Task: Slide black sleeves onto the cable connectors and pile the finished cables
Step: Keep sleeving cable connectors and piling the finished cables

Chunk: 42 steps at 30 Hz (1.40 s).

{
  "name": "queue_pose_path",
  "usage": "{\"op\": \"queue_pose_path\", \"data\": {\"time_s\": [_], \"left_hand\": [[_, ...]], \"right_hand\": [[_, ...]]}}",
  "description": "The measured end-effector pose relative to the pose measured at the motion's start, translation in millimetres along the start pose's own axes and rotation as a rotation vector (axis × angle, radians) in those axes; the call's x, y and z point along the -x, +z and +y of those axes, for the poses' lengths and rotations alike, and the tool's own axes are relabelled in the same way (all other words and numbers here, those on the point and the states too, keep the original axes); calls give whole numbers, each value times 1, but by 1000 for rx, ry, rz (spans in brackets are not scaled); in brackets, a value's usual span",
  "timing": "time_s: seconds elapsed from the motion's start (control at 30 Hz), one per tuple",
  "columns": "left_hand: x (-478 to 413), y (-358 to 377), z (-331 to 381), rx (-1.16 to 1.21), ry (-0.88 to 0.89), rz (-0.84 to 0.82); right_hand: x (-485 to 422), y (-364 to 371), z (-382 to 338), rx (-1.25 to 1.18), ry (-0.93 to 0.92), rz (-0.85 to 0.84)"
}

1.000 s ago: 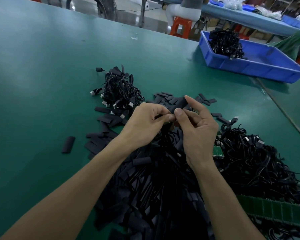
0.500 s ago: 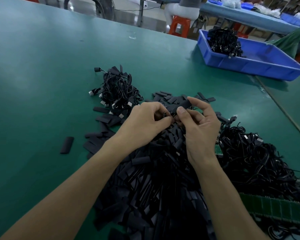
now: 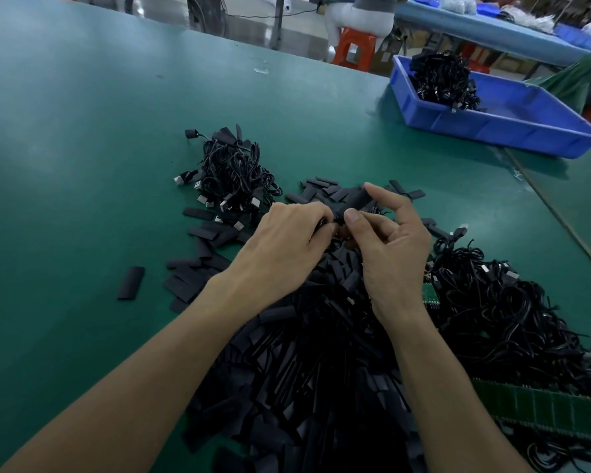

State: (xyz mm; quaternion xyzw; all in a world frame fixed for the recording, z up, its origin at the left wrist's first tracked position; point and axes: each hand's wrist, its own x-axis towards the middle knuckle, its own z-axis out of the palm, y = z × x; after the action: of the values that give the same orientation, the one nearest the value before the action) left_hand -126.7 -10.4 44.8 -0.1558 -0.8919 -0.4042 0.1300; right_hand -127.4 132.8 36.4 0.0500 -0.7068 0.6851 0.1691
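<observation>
a: how far along is this?

b: early-ish, i'd say. on the table (image 3: 82, 165), the loose sleeve heap (image 3: 304, 387) at the near edge and the bare cable heap (image 3: 509, 312) toward the near right corner dwarf the finished pile (image 3: 232, 172) mid-table.

a: and the hands?

b: both are over the sleeve heap. right grip (image 3: 393, 254) pinches one sleeve (image 3: 357, 201), spare fingers splayed. left grip (image 3: 284, 247) curls tight on a cable end (image 3: 325, 222), mostly hidden.

Green table (image 3: 82, 148) bearing a blue tray (image 3: 492, 129) at far right and a strip of green circuit boards (image 3: 543, 409) at near right. Beyond: orange stool (image 3: 354, 46), seated person (image 3: 355, 15), second table (image 3: 475, 30).
</observation>
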Motion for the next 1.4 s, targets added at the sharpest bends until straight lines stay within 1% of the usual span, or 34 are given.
{"op": "queue_pose_path", "data": {"time_s": [0.2, 0.27, 0.37, 0.53, 0.63, 0.73, 0.9, 1.03, 1.17, 1.3, 1.4], "left_hand": [[0, 4, 3, -10, -14, 7], [0, 6, 4, -13, -26, 29], [1, 5, 4, -79, -32, 30], [3, 3, 5, -234, 47, 58], [4, 4, 5, -269, 90, 73], [3, 6, 5, -290, 92, 69], [5, 5, 3, -378, 119, 42], [4, 4, 6, -339, 128, 34], [3, 3, 5, -313, 110, 13], [2, 4, 2, -177, 57, 26], [0, 6, -2, -6, -51, 13]], "right_hand": [[-1, 0, 0, 18, -23, -14], [-3, -1, 0, 10, -18, -2], [-3, 0, 5, -8, 21, 41], [0, 5, 8, -34, 28, 84], [-3, 6, 5, -62, 26, 92], [-3, 8, 5, -70, 23, 109], [0, 6, 9, -17, 19, 130], [-3, 2, 6, -14, 10, 95], [-5, 0, 3, -26, 46, 39], [-4, -4, 0, -49, 52, 30], [-2, -4, 2, -20, 28, 34]]}}
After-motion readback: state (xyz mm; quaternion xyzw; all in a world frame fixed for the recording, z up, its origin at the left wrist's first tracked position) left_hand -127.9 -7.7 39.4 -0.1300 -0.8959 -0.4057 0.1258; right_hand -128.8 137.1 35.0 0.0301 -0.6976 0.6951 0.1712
